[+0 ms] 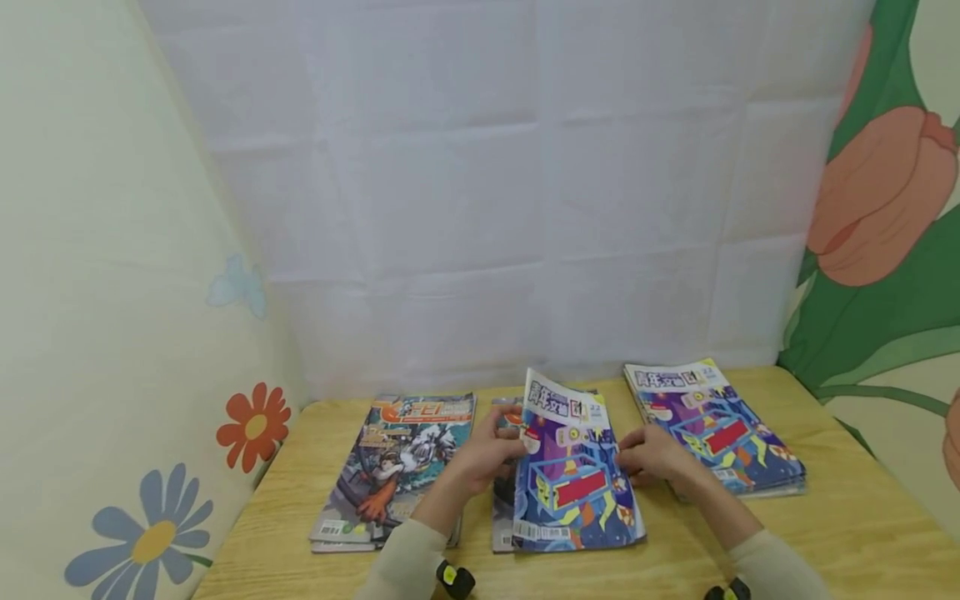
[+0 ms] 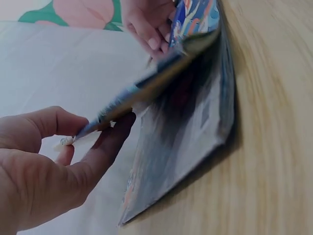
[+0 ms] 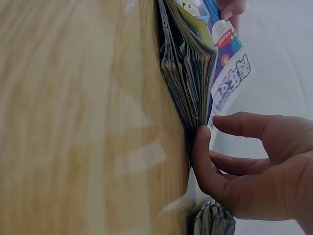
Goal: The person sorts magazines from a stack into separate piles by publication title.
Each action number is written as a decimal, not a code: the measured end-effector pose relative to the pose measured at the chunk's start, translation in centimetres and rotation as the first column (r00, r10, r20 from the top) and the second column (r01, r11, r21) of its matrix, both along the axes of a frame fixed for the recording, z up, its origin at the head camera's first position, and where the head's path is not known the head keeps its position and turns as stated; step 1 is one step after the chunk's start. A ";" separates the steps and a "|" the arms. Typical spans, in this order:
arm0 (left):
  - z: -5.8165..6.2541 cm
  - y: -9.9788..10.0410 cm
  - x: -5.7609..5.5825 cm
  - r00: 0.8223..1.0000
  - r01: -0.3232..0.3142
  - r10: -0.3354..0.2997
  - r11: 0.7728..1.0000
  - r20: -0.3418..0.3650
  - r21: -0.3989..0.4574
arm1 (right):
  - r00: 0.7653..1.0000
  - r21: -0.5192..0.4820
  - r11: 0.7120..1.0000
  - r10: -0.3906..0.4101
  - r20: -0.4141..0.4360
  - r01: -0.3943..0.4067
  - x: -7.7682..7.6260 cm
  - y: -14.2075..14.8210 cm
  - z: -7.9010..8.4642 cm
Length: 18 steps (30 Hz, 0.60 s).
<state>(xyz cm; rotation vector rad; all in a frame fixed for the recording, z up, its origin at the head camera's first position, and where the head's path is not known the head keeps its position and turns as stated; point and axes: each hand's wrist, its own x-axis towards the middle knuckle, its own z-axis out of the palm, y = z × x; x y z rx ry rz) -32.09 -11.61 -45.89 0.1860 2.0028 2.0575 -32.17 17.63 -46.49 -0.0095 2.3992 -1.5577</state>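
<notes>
A purple and blue magazine (image 1: 573,479) with a white title band lies over a grey-covered magazine (image 1: 502,521) in the middle of the table, its left side raised. My left hand (image 1: 491,450) pinches that raised left edge between thumb and fingers. In the left wrist view, a dark gap opens beneath the lifted magazine (image 2: 142,90). On the opposite side, my right hand (image 1: 654,454) holds the right edge. The right wrist view shows its fingertips (image 3: 201,134) right at the fanned page edges (image 3: 188,73).
To the left lies a stack of grey-covered magazines (image 1: 405,467) with an orange title. At the right is another stack of purple magazines (image 1: 716,425). A white cloth (image 1: 525,208) hangs behind the wooden table (image 1: 847,500), and painted walls flank it.
</notes>
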 end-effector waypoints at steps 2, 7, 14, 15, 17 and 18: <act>0.2 -0.1 0.1 1.000 -0.009 0.010 0.999 -0.008 0.037 | 1.000 -0.006 1.000 0.002 0.006 -0.002 -0.1 0.0 0.0; 1.0 -0.2 0.4 0.998 -0.049 0.052 0.994 -0.036 0.095 | 0.999 0.015 0.999 0.039 -0.005 -0.039 -0.1 -0.1 0.3; 1.8 -0.1 0.8 0.998 -0.058 0.062 0.991 -0.030 0.125 | 0.998 0.030 0.998 0.056 -0.015 -0.056 0.2 0.2 0.1; 1.9 -0.1 0.8 0.998 -0.059 0.063 0.990 -0.027 0.129 | 0.999 0.018 0.999 0.050 -0.018 -0.049 0.3 0.3 0.1; 2.1 -0.1 0.7 0.998 -0.064 0.067 0.988 -0.018 0.141 | 0.999 -0.018 0.999 0.040 -0.022 -0.040 0.7 0.6 0.2; 2.2 -0.1 0.6 0.997 -0.066 0.069 0.988 -0.017 0.143 | 0.999 -0.042 0.999 0.034 -0.023 -0.035 0.8 0.7 0.2</act>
